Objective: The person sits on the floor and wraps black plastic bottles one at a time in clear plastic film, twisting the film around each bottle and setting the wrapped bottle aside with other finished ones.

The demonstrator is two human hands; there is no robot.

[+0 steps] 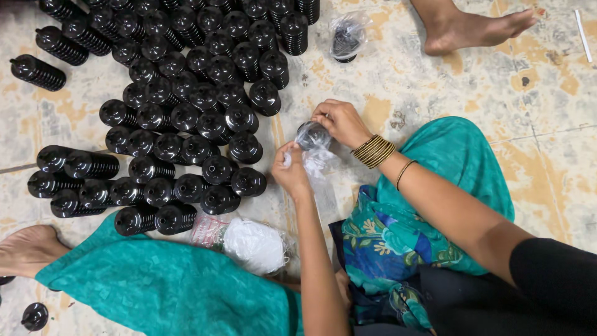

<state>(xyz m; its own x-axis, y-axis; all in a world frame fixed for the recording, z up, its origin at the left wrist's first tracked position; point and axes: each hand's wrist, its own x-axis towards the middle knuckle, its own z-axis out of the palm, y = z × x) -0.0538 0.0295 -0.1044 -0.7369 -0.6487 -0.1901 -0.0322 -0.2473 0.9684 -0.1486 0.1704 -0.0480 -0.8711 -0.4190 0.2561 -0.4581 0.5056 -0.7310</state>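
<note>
The person sits on the floor [547,162], a patterned tile worn in patches. The right hand [341,122] is clamped with its fingers over a black ribbed part [312,135], which is half inside a clear plastic bag [320,171]. The left hand [291,171] pinches the edge of this bag just beside the part, fingers together on the film. To the left and far, a big heap of the same black parts [186,118] covers the floor, close to the hands but not touching them. Near the left knee lies a bag with white pieces [255,244]. Far, one already wrapped part [347,37] lies alone, and a bare foot [466,26] of someone rests beside it.
</note>
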